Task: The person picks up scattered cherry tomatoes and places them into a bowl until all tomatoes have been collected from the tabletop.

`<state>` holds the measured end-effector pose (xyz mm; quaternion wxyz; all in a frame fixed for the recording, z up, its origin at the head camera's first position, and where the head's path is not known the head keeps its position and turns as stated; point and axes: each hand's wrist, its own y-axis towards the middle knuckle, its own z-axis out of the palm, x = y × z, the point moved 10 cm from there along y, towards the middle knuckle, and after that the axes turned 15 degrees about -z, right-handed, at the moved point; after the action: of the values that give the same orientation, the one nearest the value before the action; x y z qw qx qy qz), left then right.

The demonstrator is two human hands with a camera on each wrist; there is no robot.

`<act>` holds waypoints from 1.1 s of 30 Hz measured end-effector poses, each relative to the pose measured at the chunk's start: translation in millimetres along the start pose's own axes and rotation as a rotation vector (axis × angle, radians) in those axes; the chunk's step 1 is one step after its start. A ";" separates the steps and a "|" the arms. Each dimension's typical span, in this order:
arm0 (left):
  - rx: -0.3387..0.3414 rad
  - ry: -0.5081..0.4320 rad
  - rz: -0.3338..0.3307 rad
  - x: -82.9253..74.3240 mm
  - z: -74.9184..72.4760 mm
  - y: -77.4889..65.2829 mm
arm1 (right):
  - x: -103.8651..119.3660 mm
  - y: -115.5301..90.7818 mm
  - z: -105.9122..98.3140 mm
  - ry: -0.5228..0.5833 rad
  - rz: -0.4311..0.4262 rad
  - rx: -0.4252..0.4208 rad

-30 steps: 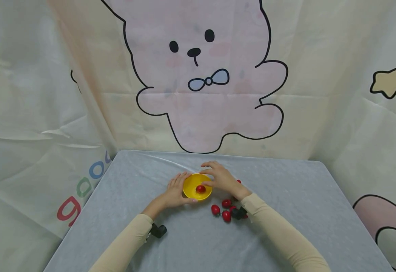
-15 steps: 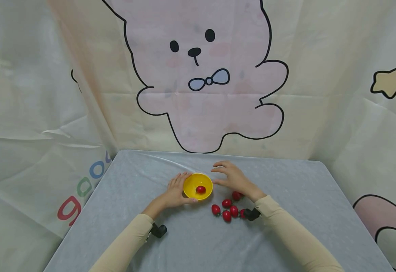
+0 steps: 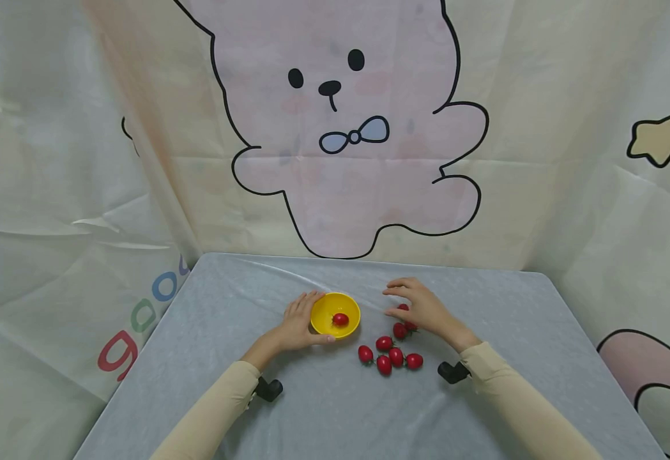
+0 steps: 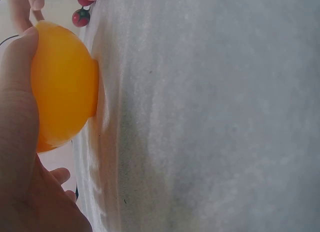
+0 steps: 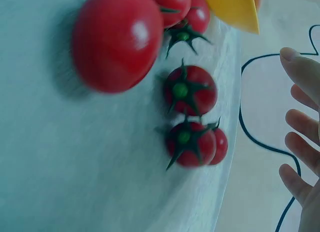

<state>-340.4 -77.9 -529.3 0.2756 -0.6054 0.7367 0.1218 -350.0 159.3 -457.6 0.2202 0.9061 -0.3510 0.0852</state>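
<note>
A small yellow bowl [image 3: 321, 327] stands on the cloth with one cherry tomato [image 3: 340, 319] inside. My left hand [image 3: 296, 326] holds the bowl from its left side, thumb at the near rim and fingers at the far-left side; the left wrist view shows the thumb [image 4: 17, 62] along the bowl's rim. Right of the bowl lie several red cherry tomatoes [image 3: 395, 357] with green stems. My right hand [image 3: 426, 310] is over the farthest of them, thumb and fingers apart, with nothing in its grasp. It partly covers the tomatoes under it.
A grey-blue cloth [image 3: 323, 409] covers the table, whose far edge meets a curtain [image 3: 507, 211] printed with a bear. More curtain hangs at both sides. A black wrist camera [image 3: 453, 372] juts from each sleeve near the tabletop.
My right hand has drawn back from the bowl to the right, uncovering more of the loose tomatoes. The left hand and the bowl have stayed almost in place.
</note>
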 end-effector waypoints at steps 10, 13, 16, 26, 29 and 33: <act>-0.002 0.003 0.003 -0.4 0.3 1.2 | -5.1 -27.4 -6.9 0.008 0.015 -0.010; 0.000 -0.002 0.002 -1.1 -0.2 0.2 | -3.5 -34.1 -9.1 -0.002 -0.021 -0.036; 0.002 -0.005 0.001 -1.5 -0.3 -0.7 | -1.4 -40.6 -9.8 -0.025 -0.057 -0.050; -0.006 0.005 0.005 -1.6 1.0 0.6 | 10.1 -65.9 -10.8 -0.039 -0.104 -0.094; -0.001 0.005 -0.002 -0.6 1.6 0.9 | 14.3 -73.6 -7.8 -0.062 -0.130 -0.107; 0.007 0.003 -0.011 0.0 2.2 0.9 | 17.0 -83.6 -4.0 -0.071 -0.148 -0.130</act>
<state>-340.7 -76.6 -531.3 0.2774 -0.6087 0.7341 0.1166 -281.1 205.8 -477.2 0.2714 0.9159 -0.2955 0.0136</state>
